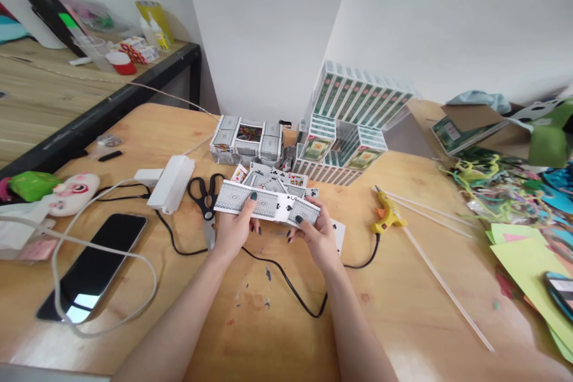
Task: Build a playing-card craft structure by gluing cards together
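Both hands occupied. Left hand [237, 228] holds the long part of a card strip [267, 205], thumb on top, fingers beneath. Right hand [321, 231] pinches the end card [308, 210] at the strip's right, thumb near its near edge. Strip is raised over the near side of the card pile [268, 176], in the middle of the table [286, 346]. Patterned backs mostly face up; white faces with black pips show between the hands. End card sits slightly angled to the rest; whether it is glued there or merely overlapping cannot be told.

Handling notes (judgement): thin card likely bends under thumb pressure, so a light, flat pinch near the joint should serve better than a squeeze. Long edges are best matched before pressing; the present angle would carry into the strip. Even pressure across the overlap seems safer than pressing one corner.

Surroundings: card box [248, 142] beyond the pile; scissors [206, 200] left of the strip; glue gun [387, 215] to the right, nose pointing far. Its black cable [286, 274] loops near the wrists, a possible snag. Loose card [339, 236] lies beside the right hand.
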